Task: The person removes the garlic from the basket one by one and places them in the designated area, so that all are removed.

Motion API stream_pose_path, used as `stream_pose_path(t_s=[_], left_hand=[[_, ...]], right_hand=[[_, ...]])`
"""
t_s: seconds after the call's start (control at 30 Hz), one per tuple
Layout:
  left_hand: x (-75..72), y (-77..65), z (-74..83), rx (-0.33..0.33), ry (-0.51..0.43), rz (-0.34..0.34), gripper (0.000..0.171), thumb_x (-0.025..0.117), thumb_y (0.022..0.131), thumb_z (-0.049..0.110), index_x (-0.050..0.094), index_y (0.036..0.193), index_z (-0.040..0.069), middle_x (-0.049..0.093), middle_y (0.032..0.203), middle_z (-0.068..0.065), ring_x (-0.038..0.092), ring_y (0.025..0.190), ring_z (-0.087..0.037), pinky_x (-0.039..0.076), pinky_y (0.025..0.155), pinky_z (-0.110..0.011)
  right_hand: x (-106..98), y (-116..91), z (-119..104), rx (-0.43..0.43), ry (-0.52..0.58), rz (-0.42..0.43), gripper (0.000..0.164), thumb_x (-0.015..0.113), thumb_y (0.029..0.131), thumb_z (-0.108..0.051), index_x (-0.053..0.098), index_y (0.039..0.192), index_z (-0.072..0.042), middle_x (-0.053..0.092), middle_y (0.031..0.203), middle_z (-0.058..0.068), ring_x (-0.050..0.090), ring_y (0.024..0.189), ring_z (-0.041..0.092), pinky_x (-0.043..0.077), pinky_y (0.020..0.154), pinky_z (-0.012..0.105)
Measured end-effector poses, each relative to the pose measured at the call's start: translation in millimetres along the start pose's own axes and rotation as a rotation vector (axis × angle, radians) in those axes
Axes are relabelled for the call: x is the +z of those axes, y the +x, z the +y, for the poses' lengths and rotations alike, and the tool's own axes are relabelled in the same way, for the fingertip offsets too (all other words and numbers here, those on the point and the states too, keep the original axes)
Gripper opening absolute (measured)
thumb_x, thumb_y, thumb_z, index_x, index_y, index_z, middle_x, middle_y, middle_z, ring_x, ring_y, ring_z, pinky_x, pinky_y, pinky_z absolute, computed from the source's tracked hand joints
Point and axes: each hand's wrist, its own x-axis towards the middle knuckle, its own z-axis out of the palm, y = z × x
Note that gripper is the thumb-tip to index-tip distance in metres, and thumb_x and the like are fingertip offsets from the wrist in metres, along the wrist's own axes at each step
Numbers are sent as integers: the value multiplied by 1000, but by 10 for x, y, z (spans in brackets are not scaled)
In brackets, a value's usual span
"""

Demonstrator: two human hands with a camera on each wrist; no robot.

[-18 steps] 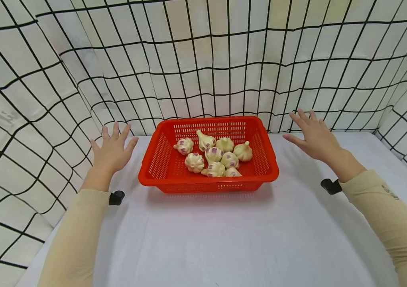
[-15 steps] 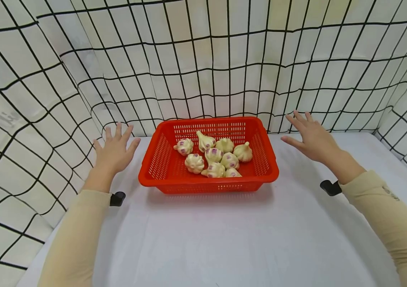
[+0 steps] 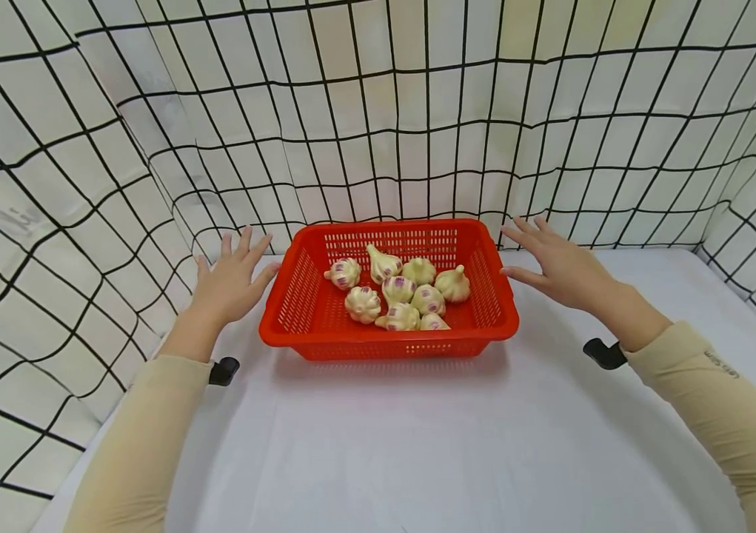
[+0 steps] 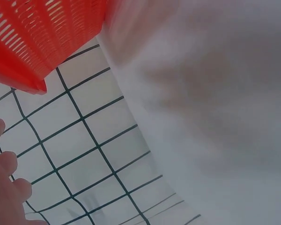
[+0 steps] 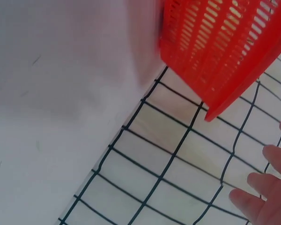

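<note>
A red plastic basket (image 3: 387,348) with slotted walls stands on the white table, and several garlic bulbs (image 3: 399,289), cream with purple patches, lie inside it. My left hand (image 3: 229,285) is held in the air just left of the basket, fingers spread and straight, holding nothing. On the other side my right hand (image 3: 557,266) hovers with its fingers extended, thumb tip close to the basket's right rim. In the left wrist view the basket (image 4: 47,37) shows at upper left, apart from the fingertips (image 4: 22,190). The right wrist view has the basket (image 5: 220,51) at upper right, apart from the fingertips (image 5: 246,201).
Black wire grid (image 3: 426,133) over white sheeting encloses the back and both sides. A white cloth (image 3: 378,444) covers the table in front of the basket. Black wrist straps (image 3: 224,371) show at both sleeve cuffs.
Both hands have moved inward, the left hand to the right and the right hand to the left, nearer the basket. The basket and garlic have stayed in place.
</note>
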Motion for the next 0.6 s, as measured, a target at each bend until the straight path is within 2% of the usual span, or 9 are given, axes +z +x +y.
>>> stream_pose_path(t_s=[0.33, 0.6], left_hand=[[63, -2, 71, 68, -18, -56, 72, 33, 107, 56, 18, 166, 17, 5, 170, -17, -5, 154, -46, -9, 111, -77], [72, 5, 69, 102, -25, -105, 70, 33, 108, 55, 16, 166, 19, 6, 171, -14, -4, 155, -44, -9, 113, -75]], right_hand=[[34, 7, -206, -119, 81, -15, 72, 65, 101, -40, 35, 160, -13, 24, 167, 18, 16, 154, 41, 53, 90, 64], [66, 46, -325, -177, 161, -74, 68, 67, 100, -34, 40, 159, -15, 29, 167, 10, 20, 154, 38, 43, 105, 65]])
